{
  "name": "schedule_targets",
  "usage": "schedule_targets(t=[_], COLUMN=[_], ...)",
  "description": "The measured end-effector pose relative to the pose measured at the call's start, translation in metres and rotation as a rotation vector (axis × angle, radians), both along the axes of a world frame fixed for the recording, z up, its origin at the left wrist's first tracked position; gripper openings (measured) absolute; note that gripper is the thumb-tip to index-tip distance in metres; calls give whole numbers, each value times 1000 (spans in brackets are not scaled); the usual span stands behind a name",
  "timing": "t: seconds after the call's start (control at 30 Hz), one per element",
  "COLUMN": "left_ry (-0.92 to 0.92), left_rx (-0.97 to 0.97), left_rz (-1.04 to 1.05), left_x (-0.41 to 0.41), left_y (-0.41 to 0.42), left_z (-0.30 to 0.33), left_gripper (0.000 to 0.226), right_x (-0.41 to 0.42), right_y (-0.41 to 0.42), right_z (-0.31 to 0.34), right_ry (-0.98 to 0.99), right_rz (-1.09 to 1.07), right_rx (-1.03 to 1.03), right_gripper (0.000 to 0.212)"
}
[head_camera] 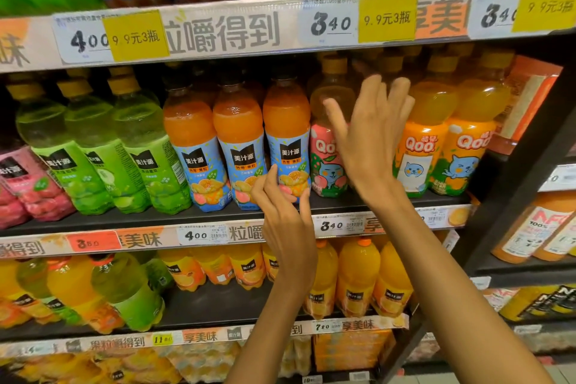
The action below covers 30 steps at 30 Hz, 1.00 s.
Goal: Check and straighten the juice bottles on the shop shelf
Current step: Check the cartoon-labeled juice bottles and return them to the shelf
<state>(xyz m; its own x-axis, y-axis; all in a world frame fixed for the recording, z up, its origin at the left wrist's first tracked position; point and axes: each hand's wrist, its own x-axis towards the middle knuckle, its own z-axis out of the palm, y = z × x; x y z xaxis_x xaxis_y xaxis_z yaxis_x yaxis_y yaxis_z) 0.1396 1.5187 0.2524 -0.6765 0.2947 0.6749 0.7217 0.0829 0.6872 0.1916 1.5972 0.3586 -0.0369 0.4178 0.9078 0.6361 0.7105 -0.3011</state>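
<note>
Black shelf [218, 215], paper price strips; left hand [280, 209] grip pinches blue-label bottle [288, 137]; right hand [371, 137] released.

"Qoo" on orange-label bottle [419, 146]; "美汁源" on blue-label bottle [288, 146]; "3.40" price tag [331, 25]; "9.9元3瓶" yellow tag [386, 18].
</note>
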Motion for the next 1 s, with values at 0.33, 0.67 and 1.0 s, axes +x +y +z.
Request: schedule_targets(t=[0.33, 0.67, 1.0], left_ry=[-8, -79, -239], left_rx=[30, -30, -72], left_rz=[-188, -402, -482], left_x=[8, 22, 64], left_y=[-8, -18, -49], left_z=[5, 7, 29], left_gripper=[46, 76, 73], right_x=[15, 30, 70], right_y=[-12, -30, -40], right_z=[5, -8, 6], right_ry=[60, 132, 486], right_rz=[174, 944, 1208], right_rx=[-42, -384, -788], right_gripper=[51, 45, 19])
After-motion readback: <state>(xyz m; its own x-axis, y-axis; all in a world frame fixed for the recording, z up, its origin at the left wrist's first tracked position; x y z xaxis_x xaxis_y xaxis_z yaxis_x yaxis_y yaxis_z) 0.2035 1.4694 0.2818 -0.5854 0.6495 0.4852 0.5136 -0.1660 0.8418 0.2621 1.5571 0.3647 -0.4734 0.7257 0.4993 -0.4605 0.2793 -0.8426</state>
